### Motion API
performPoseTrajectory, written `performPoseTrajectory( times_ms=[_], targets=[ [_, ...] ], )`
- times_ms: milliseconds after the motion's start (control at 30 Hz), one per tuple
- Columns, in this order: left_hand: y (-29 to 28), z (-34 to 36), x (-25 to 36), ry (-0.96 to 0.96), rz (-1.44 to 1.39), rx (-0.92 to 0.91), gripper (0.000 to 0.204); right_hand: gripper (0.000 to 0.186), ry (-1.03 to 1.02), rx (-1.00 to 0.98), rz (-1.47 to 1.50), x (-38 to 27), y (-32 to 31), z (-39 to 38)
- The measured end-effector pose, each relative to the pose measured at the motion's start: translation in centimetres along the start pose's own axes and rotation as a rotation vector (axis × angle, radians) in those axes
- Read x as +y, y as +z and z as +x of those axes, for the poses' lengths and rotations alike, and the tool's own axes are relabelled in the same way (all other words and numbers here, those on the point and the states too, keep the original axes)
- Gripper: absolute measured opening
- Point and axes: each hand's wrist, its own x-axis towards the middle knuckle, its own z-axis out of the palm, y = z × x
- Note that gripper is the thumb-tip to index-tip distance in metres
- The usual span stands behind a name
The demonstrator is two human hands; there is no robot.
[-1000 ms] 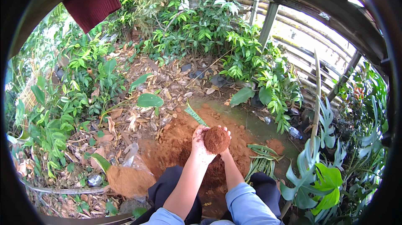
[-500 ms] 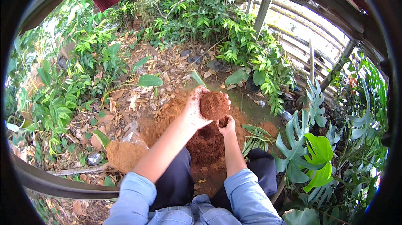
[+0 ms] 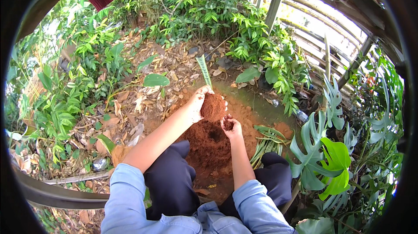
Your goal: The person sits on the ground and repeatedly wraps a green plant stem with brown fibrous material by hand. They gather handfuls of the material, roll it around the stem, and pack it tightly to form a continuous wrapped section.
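My left hand (image 3: 197,102) is wrapped round a rounded ball of reddish-brown soil (image 3: 213,107), held above the ground. Beyond the fingers a long, pale-edged green leaf (image 3: 203,69) sticks out; it looks joined to the soil ball, though the joint is hidden. Just below and right of the ball, my right hand (image 3: 232,128) is curled with the palm up, closed on some dark soil (image 3: 228,123). Beneath both hands lies a heap of dark, loose soil (image 3: 204,147) with a small hollow (image 3: 216,135) in it.
Cut striped leaves (image 3: 269,140) lie right of the soil heap. A plastic bottle (image 3: 300,115) and a large split-leaf plant (image 3: 311,151) are farther right. Dry leaves (image 3: 143,99) cover the ground leftward. A dark curved rail (image 3: 65,195) crosses the lower left; bamboo fencing (image 3: 313,38) stands behind.
The soil ball has tilted and shifted slightly left in my left hand, so more of the long leaf shows. My right hand has drawn a little away from the ball, uncovering the hollow.
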Motion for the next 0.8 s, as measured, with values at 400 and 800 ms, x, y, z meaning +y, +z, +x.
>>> performPoseTrajectory(
  times_ms=[400, 800],
  targets=[
    [-3.4, -0.7, -0.1, -0.115, 0.006, 0.008, 0.022, 0.043, 0.14, 0.316, 0.084, 1.4, -0.7, 1.9],
    [-4.6, -2.0, 0.3, -0.046, 0.044, 0.092, 0.018, 0.021, 0.024, 0.472, 0.182, 2.5, -2.5, 4.4]
  ],
)
